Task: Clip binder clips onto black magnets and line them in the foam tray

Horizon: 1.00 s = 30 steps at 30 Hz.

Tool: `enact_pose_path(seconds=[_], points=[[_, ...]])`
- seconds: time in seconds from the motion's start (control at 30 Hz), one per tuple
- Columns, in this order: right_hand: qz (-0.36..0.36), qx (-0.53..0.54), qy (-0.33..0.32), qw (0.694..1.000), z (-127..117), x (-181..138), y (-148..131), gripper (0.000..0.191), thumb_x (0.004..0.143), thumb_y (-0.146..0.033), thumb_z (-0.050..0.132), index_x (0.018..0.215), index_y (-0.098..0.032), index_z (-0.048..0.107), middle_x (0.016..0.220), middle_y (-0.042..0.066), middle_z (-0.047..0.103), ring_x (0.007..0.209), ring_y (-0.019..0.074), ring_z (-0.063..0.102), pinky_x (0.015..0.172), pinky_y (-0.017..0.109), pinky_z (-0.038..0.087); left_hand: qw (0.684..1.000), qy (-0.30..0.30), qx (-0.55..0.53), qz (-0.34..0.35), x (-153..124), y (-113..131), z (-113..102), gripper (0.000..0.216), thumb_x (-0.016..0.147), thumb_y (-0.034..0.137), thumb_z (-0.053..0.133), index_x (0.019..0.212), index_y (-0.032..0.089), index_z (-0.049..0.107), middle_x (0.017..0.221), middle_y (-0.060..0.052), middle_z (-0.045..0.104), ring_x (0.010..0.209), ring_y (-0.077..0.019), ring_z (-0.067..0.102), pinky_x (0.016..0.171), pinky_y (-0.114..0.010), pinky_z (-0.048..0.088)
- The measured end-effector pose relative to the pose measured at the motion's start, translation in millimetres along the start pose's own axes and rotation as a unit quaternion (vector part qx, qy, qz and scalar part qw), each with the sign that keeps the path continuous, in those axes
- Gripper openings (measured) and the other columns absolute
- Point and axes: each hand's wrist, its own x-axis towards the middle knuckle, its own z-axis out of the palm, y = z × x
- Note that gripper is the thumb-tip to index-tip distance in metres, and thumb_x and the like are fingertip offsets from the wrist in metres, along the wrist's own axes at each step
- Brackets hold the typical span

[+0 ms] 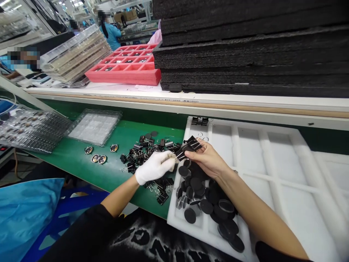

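My left hand (pixel 155 165), in a white glove, has its fingers pinched at the near-left end of some black binder clips (pixel 194 142). My bare right hand (pixel 208 160) grips the same clips from the right, thumb on top, with their wire handles sticking out past the fingers. Whether a black disc is clamped between the clips I cannot make out. Beneath and left of the gloved hand lies a loose heap of binder clips (pixel 141 154) on the green table. Under my right hand, many round black discs (pixel 196 185) are piled in the white foam tray (pixel 174 211).
More clips (pixel 200 120) sit at the tray's far corner. Several small round metal-rimmed parts (pixel 102 159) and a clear plastic tray (pixel 94 127) lie to the left. A shelf behind carries a red divided tray (pixel 124 74) and stacked black foam sheets (pixel 245 62). Co-workers sit beyond.
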Motion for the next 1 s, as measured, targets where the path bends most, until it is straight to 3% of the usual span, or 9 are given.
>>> enact_pose_path(seconds=[0.1, 0.2, 0.3, 0.37, 0.43, 0.5, 0.67, 0.9, 1.0], points=[[-0.140, -0.079, -0.029, 0.987, -3.2, 0.6, -2.5, 0.041, 0.060, -0.038, 0.104, 0.080, -0.026, 0.070, 0.092, 0.004, 0.079, 0.104, 0.0303, 0.076, 0.097, 0.049, 0.062, 0.964, -0.137, -0.202, -0.105, 9.7, 8.1, -5.0, 0.076, 0.094, 0.084, 0.029, 0.080, 0.017, 0.062, 0.072, -0.009, 0.067, 0.062, -0.0156, 0.061, 0.055, -0.027, 0.042], [-0.229, -0.201, -0.087, 0.948, -19.2, 0.5, -16.4, 0.025, 0.079, -0.042, 0.092, 0.097, -0.029, 0.080, 0.114, 0.009, 0.080, 0.126, 0.0343, 0.068, 0.112, 0.055, 0.053, 0.937, -0.149, -0.277, -0.149, 22.5, 16.3, -12.3, 0.064, 0.089, 0.081, 0.057, 0.087, 0.016, 0.062, 0.062, -0.001, 0.058, 0.052, -0.0102, 0.050, 0.051, -0.024, 0.035], [-0.194, -0.303, -0.080, 0.930, -47.9, 1.2, -36.4, 0.064, 0.080, -0.037, 0.090, 0.139, -0.035, 0.068, 0.153, 0.007, 0.062, 0.146, 0.0345, 0.053, 0.124, 0.058, 0.042, 0.975, -0.090, -0.195, -0.062, 40.8, 19.4, -23.5, 0.053, 0.087, 0.067, 0.072, 0.092, 0.016, 0.063, 0.070, -0.001, 0.064, 0.060, -0.0105, 0.058, 0.057, -0.024, 0.041], [-0.113, -0.293, -0.082, 0.946, -67.8, 3.2, -45.9, 0.087, 0.075, -0.033, 0.093, 0.153, -0.036, 0.055, 0.161, 0.009, 0.053, 0.147, 0.0351, 0.052, 0.120, 0.060, 0.047, 0.993, -0.072, -0.095, -0.011, 56.3, 19.1, -30.9, 0.051, 0.090, 0.066, 0.070, 0.093, 0.016, 0.063, 0.077, -0.004, 0.070, 0.069, -0.0136, 0.066, 0.062, -0.025, 0.046], [-0.046, -0.225, -0.105, 0.968, -81.9, 7.9, -48.1, 0.088, 0.074, -0.033, 0.094, 0.153, -0.033, 0.055, 0.157, 0.012, 0.056, 0.141, 0.0336, 0.058, 0.114, 0.059, 0.053, 0.997, -0.077, -0.020, 0.015, 73.2, 18.0, -36.2, 0.048, 0.093, 0.064, 0.066, 0.095, 0.016, 0.063, 0.081, -0.006, 0.073, 0.076, -0.0163, 0.069, 0.065, -0.026, 0.047], [-0.031, -0.164, -0.092, 0.982, -87.5, 15.8, -43.2, 0.077, 0.074, -0.037, 0.095, 0.143, -0.027, 0.063, 0.144, 0.014, 0.066, 0.129, 0.0306, 0.066, 0.109, 0.057, 0.058, 0.996, -0.078, 0.026, 0.034, 90.4, 16.7, -38.7, 0.045, 0.093, 0.062, 0.065, 0.092, 0.016, 0.062, 0.079, -0.004, 0.072, 0.076, -0.0172, 0.069, 0.066, -0.027, 0.047], [-0.070, -0.217, 0.060, 0.972, -87.7, 39.1, -21.0, 0.055, 0.060, -0.045, 0.101, 0.102, -0.015, 0.080, 0.099, 0.013, 0.080, 0.094, 0.0277, 0.077, 0.101, 0.052, 0.062, 0.986, -0.105, 0.112, 0.066, 128.1, 12.2, -40.3, 0.040, 0.086, 0.056, 0.071, 0.083, 0.017, 0.064, 0.071, 0.001, 0.062, 0.064, -0.0136, 0.060, 0.059, -0.025, 0.039], [-0.133, -0.331, 0.070, 0.931, -111.0, 55.6, -12.7, 0.056, 0.063, -0.057, 0.093, 0.101, -0.017, 0.084, 0.101, 0.014, 0.082, 0.096, 0.0323, 0.079, 0.094, 0.050, 0.064, 0.969, -0.150, 0.163, 0.112, 158.7, 0.3, -43.6, 0.039, 0.087, 0.055, 0.068, 0.082, 0.016, 0.069, 0.066, 0.002, 0.062, 0.062, -0.0134, 0.059, 0.062, -0.025, 0.041], [-0.162, -0.364, 0.088, 0.913, -119.8, 67.3, -14.0, 0.053, 0.067, -0.060, 0.088, 0.101, -0.019, 0.083, 0.101, 0.013, 0.082, 0.097, 0.0326, 0.078, 0.092, 0.050, 0.064, 0.954, -0.110, 0.237, 0.146, 167.9, -3.4, -39.7, 0.040, 0.092, 0.054, 0.061, 0.095, 0.016, 0.074, 0.079, -0.002, 0.070, 0.073, -0.0167, 0.064, 0.070, -0.027, 0.047]])
